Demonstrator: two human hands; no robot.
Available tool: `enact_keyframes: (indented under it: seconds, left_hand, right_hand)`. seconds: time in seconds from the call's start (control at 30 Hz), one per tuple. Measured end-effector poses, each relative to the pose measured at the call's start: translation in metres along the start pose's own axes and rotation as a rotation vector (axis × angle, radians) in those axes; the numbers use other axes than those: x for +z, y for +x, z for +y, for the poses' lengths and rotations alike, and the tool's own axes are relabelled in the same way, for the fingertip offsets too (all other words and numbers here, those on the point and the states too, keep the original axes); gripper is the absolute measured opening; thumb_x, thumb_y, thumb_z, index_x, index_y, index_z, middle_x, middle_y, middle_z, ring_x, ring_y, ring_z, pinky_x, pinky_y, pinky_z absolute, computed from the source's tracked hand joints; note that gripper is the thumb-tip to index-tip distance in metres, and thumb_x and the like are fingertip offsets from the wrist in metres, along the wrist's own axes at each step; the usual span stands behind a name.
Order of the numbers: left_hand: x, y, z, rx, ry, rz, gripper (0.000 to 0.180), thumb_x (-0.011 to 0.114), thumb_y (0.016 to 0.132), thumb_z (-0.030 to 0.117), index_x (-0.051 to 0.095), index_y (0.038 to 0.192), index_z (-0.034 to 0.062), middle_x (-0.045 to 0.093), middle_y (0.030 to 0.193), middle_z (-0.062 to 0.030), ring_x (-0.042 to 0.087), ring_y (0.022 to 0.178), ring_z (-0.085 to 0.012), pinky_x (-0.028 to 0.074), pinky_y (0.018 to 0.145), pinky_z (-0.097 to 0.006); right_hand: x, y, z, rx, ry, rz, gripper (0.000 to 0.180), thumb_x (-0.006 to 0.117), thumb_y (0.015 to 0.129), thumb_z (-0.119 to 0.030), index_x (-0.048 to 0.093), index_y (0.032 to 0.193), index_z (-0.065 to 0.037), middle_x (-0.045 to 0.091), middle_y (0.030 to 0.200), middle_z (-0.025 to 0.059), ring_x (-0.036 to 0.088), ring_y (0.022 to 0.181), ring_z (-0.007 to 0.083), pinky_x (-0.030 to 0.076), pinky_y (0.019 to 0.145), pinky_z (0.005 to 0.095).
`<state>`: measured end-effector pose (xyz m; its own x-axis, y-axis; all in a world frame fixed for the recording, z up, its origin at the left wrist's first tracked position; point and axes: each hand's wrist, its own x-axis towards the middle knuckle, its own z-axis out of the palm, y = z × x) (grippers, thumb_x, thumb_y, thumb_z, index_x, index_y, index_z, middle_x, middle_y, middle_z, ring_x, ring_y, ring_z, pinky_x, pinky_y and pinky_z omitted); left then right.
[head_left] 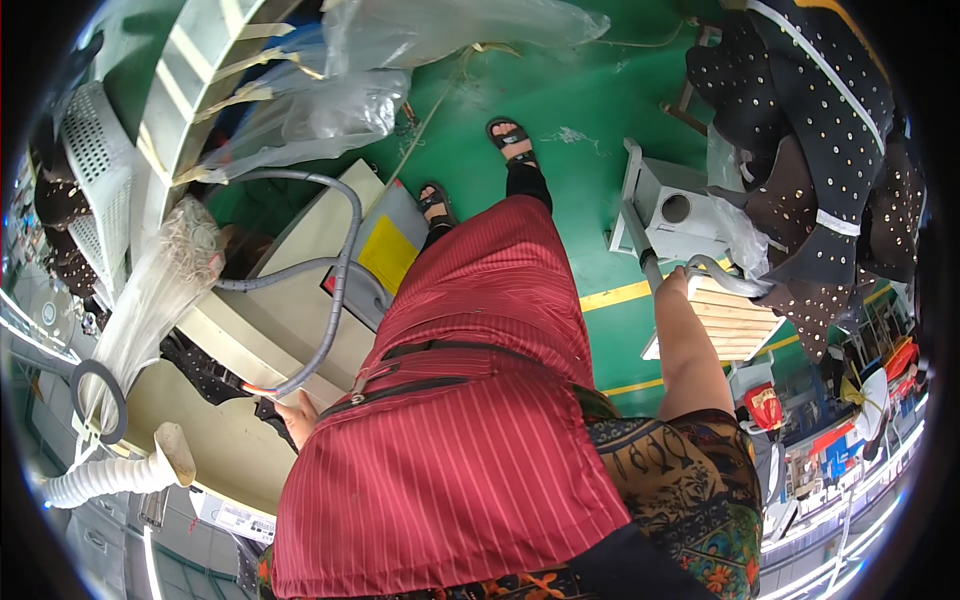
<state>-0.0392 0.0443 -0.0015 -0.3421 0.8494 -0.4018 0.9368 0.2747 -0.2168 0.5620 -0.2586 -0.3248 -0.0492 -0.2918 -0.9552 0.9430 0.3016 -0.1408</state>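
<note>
At the edge of a cream work table point(235, 440), my left hand point(298, 417) is closed on the end of a black dotted piece point(205, 372), its fingers partly hidden by my red striped apron point(450, 480). The orange end of a grey hose point(345, 255) lies close to that hand. Out to the right, my right arm is stretched down, and my right hand point(673, 286) is closed around the grey tubular frame point(720, 277) of a seat with wooden slats point(730, 320).
Black and brown dotted pieces point(800, 120) hang at the right. A grey box with a round hole point(675, 207) stands on the green floor point(590, 220). Clear plastic bags point(350, 115) and a bundle of pale strands point(170, 270) are at the left, above a white flexible duct point(115, 482).
</note>
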Motion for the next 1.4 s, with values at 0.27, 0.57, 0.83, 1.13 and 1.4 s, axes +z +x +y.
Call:
enact_keyframes:
  seconds: [0.27, 0.57, 0.83, 1.13, 1.4]
  left_hand:
    - [0.001, -0.013, 0.026, -0.129, 0.145, -0.018, 0.069, 0.052, 0.092, 0.036, 0.02, 0.133, -0.01, 0.04, 0.124, -0.0356, 0.043, 0.114, -0.0459, 0.038, 0.094, -0.045]
    - [0.013, -0.033, 0.046, 0.107, -0.135, 0.209, 0.083, 0.07, 0.081, 0.024, 0.02, 0.137, -0.0101, 0.036, 0.132, -0.0333, 0.039, 0.121, -0.0466, 0.033, 0.101, -0.047]
    - [0.018, -0.031, 0.04, 0.095, -0.204, 0.275, 0.076, 0.07, 0.078, 0.013, 0.026, 0.137, -0.0063, 0.036, 0.135, -0.0295, 0.038, 0.125, -0.0433, 0.03, 0.104, -0.046]
    - [0.008, -0.029, 0.057, 0.142, -0.186, 0.26, 0.08, 0.067, 0.082, 0.016, 0.017, 0.141, -0.0044, 0.026, 0.142, -0.028, 0.027, 0.131, -0.0435, 0.022, 0.108, -0.047]
    - [-0.038, -0.049, 0.159, 0.538, 0.006, 0.388, 0.073, 0.06, 0.08, 0.004, 0.021, 0.141, -0.0013, 0.024, 0.143, -0.0293, 0.027, 0.131, -0.045, 0.024, 0.106, -0.052]
  right_hand:
    - [-0.083, -0.055, -0.004, -0.052, 0.112, 0.086, 0.039, 0.058, 0.085, -0.029, 0.061, 0.121, -0.013, 0.058, 0.126, 0.0047, 0.048, 0.122, 0.02, 0.023, 0.104, 0.0401]
    - [-0.142, -0.098, 0.01, -0.011, 0.096, 0.11, 0.055, 0.073, 0.07, -0.037, 0.061, 0.119, -0.015, 0.057, 0.127, 0.0037, 0.049, 0.122, 0.0197, 0.026, 0.107, 0.0398]
    - [-0.196, -0.127, 0.027, -0.088, 0.069, 0.117, 0.06, 0.076, 0.06, -0.051, 0.067, 0.106, -0.012, 0.064, 0.111, 0.0086, 0.056, 0.112, 0.0239, 0.034, 0.1, 0.0389]
    - [-0.179, -0.155, 0.032, -0.179, 0.429, 0.877, 0.041, 0.071, 0.069, -0.041, 0.064, 0.095, -0.01, 0.064, 0.095, 0.0067, 0.057, 0.1, 0.0231, 0.036, 0.092, 0.0366]
    - [-0.175, -0.129, -0.003, 0.089, 0.609, 1.552, 0.019, 0.064, 0.075, -0.024, 0.059, 0.084, -0.008, 0.059, 0.082, 0.0061, 0.055, 0.088, 0.0243, 0.037, 0.085, 0.0381]
